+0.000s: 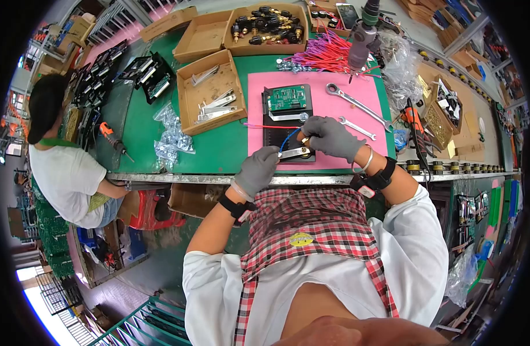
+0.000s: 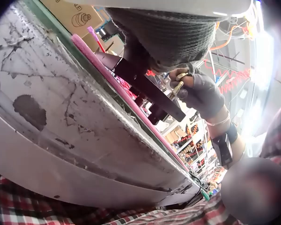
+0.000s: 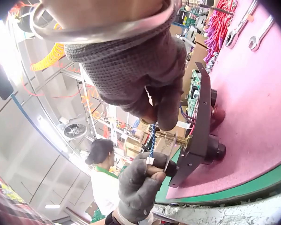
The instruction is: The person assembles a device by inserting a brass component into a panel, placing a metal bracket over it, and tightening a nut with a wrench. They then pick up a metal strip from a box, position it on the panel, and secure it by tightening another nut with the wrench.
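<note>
A black metal panel (image 1: 274,138) carrying a green circuit board (image 1: 287,98) lies on the pink mat. At its near end, my gloved left hand (image 1: 258,171) pinches a flat silver metal strip (image 1: 292,153). The strip's far end sits at a brass threaded fitting (image 3: 180,139) that stands out from the panel. My gloved right hand (image 1: 335,138) has its thumb and fingers on the fitting, fingertips partly hidden by the glove. A blue twisted wire (image 3: 152,140) with a white connector (image 3: 150,161) runs between the two hands, the connector right at the left fingers.
Two wrenches, a large one (image 1: 360,107) and a small one (image 1: 357,128), lie right. A power screwdriver (image 1: 363,43) hangs above red-purple wires (image 1: 325,52). Left are a cardboard box (image 1: 190,109) of silver strips and bagged nuts (image 1: 171,135). Another person (image 1: 69,155) sits far left.
</note>
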Motion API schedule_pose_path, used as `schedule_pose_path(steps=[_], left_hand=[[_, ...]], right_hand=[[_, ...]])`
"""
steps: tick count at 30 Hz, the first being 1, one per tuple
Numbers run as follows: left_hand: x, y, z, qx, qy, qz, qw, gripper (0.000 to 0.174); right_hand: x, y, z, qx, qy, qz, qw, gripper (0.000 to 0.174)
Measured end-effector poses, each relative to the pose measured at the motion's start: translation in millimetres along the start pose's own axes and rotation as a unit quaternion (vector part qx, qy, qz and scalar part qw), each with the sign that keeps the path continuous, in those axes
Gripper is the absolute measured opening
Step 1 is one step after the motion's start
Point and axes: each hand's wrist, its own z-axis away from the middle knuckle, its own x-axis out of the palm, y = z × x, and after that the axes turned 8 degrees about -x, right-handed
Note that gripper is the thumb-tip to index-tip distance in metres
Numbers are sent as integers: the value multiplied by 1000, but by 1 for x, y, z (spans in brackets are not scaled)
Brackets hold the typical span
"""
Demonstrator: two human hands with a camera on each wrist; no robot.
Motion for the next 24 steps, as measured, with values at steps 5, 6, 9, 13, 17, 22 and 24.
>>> schedule_pose_path(steps=[5,6,9,13,17,22,24], left_hand=[[0,-7,-4,37,-46,-69,996,17],[3,-9,-4,36,-42,-66,996,18],[5,-11,-8,43,-58,-65,995,17],[-1,-6,-12,28,-97,-75,992,15],[1,-8,-12,18,-104,-61,993,14],[6,-12,-12,14,-101,-52,993,15],[6,-11,-12,11,-99,-54,994,16]], right_hand=[[11,5,1,-86,-6,68,994,17],[12,2,2,-96,-5,77,992,18],[13,-5,4,-120,-6,94,988,15],[14,-14,6,-99,-17,125,987,19],[14,-18,11,-123,-42,161,978,21],[19,-7,21,-161,-27,241,957,26],[21,-7,22,-156,-31,252,954,25]])
